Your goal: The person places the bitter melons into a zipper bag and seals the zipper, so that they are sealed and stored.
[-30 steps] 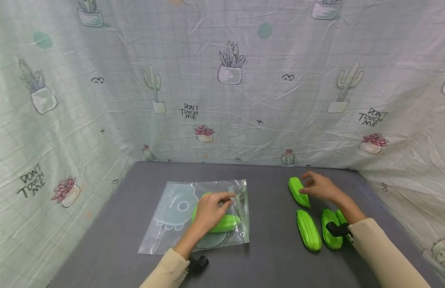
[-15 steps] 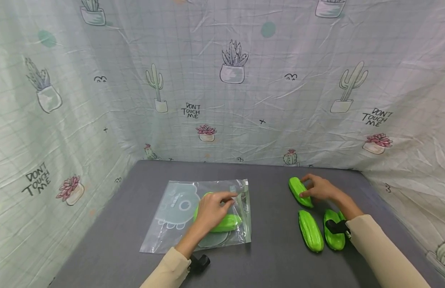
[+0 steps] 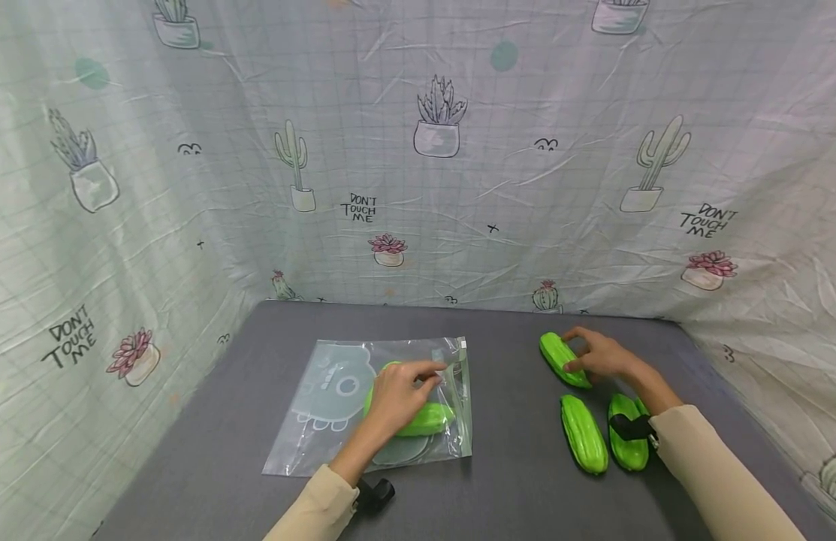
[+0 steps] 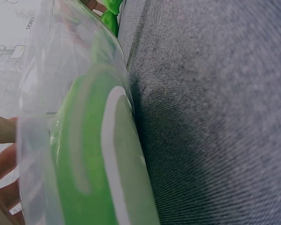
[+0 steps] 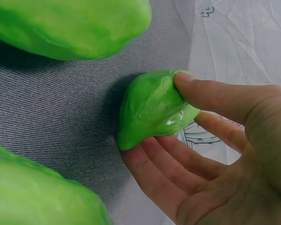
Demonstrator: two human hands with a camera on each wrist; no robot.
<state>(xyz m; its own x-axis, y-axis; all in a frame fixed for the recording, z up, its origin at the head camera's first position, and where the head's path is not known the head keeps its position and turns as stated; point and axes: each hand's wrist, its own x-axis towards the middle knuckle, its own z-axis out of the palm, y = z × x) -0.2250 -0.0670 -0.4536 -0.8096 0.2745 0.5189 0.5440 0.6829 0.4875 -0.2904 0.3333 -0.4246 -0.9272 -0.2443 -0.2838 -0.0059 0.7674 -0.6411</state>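
Pinching a ridged green vegetable (image 3: 557, 355) between thumb and bent fingers, the right hand (image 3: 603, 357) works at two o'clock on the grey tabletop (image 3: 512, 488); the vegetable lies tilted, its far end pointing toward eleven. From it, one loose vegetable (image 3: 583, 436) sits between five and six o'clock, and another vegetable (image 3: 629, 445) nearer five, partly covered by a black wrist camera (image 3: 630, 426). Over at nine, the left hand (image 3: 399, 391) arches above a clear printed bag (image 3: 333, 383), fingers bent near the zip strip (image 3: 465, 409) on its three-o'clock edge; whether they grip the film cannot be told. Inside the bag, a bagged vegetable (image 3: 427, 419) shows beneath that hand. A cactus-print curtain (image 3: 485, 173) hangs at twelve.
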